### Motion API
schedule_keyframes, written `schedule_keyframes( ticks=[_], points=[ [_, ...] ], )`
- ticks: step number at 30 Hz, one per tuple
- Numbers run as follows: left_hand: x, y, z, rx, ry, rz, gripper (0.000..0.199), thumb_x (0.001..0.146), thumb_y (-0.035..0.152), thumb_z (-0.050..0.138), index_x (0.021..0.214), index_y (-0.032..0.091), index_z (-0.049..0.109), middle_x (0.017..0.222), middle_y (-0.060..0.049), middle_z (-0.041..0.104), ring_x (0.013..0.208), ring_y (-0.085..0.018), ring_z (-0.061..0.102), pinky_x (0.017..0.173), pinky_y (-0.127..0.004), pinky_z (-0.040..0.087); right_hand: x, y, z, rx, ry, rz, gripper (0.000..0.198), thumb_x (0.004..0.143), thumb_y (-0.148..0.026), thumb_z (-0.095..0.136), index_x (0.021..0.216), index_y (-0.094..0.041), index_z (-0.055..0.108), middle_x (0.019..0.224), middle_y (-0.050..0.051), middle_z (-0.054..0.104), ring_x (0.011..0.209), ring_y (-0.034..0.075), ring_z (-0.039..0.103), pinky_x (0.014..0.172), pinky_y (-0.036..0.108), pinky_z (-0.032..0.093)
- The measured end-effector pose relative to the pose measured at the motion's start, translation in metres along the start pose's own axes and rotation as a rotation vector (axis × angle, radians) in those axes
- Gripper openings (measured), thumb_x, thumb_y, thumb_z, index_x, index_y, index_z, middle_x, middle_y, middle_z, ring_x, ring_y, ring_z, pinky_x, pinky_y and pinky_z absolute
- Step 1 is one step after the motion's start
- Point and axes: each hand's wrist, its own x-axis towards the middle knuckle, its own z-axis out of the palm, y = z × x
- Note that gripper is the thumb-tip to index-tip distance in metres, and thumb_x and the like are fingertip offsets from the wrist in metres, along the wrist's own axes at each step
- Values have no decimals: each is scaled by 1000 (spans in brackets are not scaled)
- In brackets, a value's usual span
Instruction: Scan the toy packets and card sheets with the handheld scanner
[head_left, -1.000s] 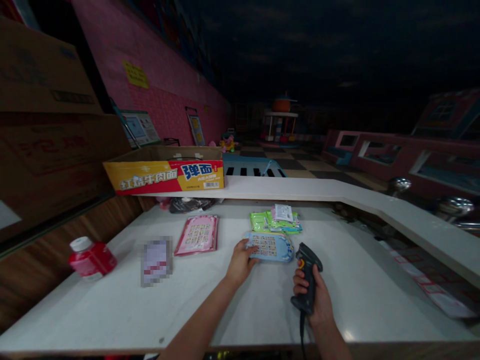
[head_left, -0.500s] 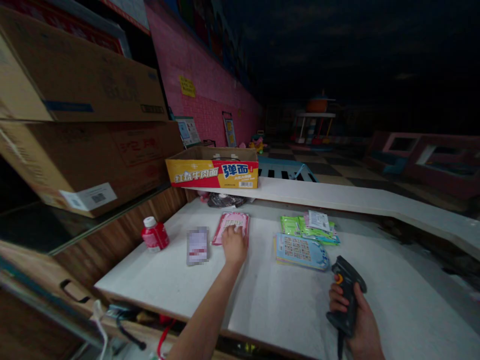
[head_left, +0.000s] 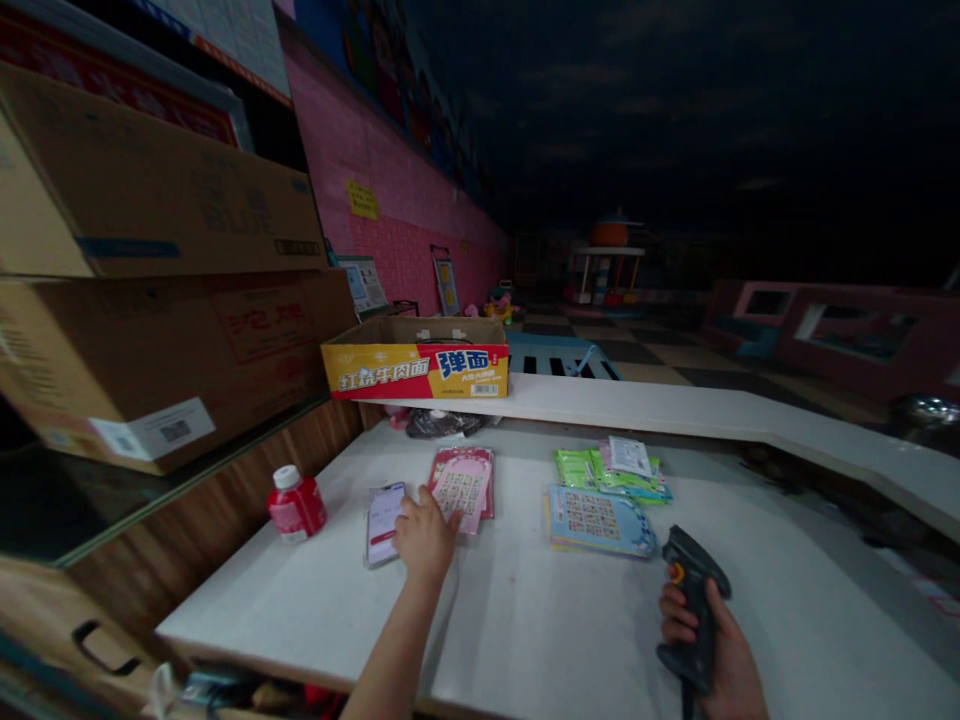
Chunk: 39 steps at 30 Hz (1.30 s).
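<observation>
My left hand [head_left: 426,535] is over the white table with fingers spread, between a phone [head_left: 382,540] and pink printed packs. Its fingertips reach over the phone's right edge; whether they touch the screen I cannot tell. A light pink pack [head_left: 461,490] lies askew on a darker red-pink pack [head_left: 488,500], beside my thumb. My right hand [head_left: 724,645] grips a black handheld barcode scanner [head_left: 696,580] by its handle, a finger near its orange trigger. Left of the scanner lie blue printed packs [head_left: 600,520], with green packs [head_left: 577,468] behind them.
A red bottle with a white cap [head_left: 298,505] stands at the table's left. An open noodle carton [head_left: 420,372] sits on the raised back ledge [head_left: 637,402]. Large cardboard boxes [head_left: 150,350] are stacked at left. A black plastic bag [head_left: 446,423] lies under the ledge.
My left hand has moved left from the pink packs to the phone's edge. The light pink pack now lies askew, nearer me. My right hand still holds the scanner.
</observation>
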Motion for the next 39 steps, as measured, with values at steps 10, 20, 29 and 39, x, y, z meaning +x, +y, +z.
schedule_keyframes(
  ticks=[10,20,29,39],
  points=[
    [10,-19,25,-1136,-502,-304,30,62,34,74,79,14,62,68,-6,64,61,-21,63,58,-34,50,-2,10,11,-274,26,-68,37,73,-41,75,98,-20,58,67,-4,54,48,5,46,43,14,41],
    [-6,22,72,-1449,-220,72,43,68,51,65,92,15,63,97,-12,71,96,-27,65,86,-42,52,-9,83,73,-880,126,-102,55,67,-59,74,102,-22,56,56,-5,59,43,13,54,40,25,48],
    [-13,18,86,-1327,-146,115,34,78,42,56,98,15,62,100,-11,70,97,-26,64,92,-41,48,-5,135,81,-1228,96,-136,47,67,-64,66,75,-21,50,44,-7,50,29,9,40,27,20,30],
    [-13,19,79,-1220,-135,185,26,81,30,49,97,15,62,94,-9,68,88,-23,63,81,-37,49,-7,128,82,-1242,106,-94,45,68,-64,62,68,-21,47,42,-6,48,31,9,41,28,21,33]
  ],
)
